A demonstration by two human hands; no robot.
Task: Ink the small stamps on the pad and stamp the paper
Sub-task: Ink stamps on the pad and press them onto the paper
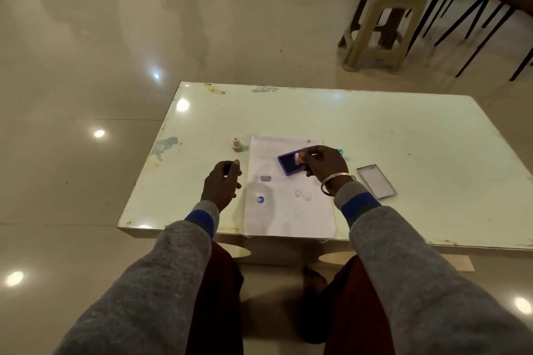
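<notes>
A white paper (288,210) lies on the low table (403,135) and bears a blue round print (260,199) and two faint smiley prints (302,194). On the paper's upper part sits a purple ink pad (287,164). My right hand (324,166) pinches a small pink stamp (298,157) over the pad's right end. My left hand (223,181) hovers left of the paper with fingers loosely curled, holding nothing. A cream stamp (236,143) stands upright left of the paper. A teal object (341,151) peeks out behind my right hand.
The pad's clear lid (376,181) lies flat to the right of the paper. A plastic stool (383,23) and black chair legs (476,23) stand on the tiled floor beyond the table. My knees are under the table's near edge.
</notes>
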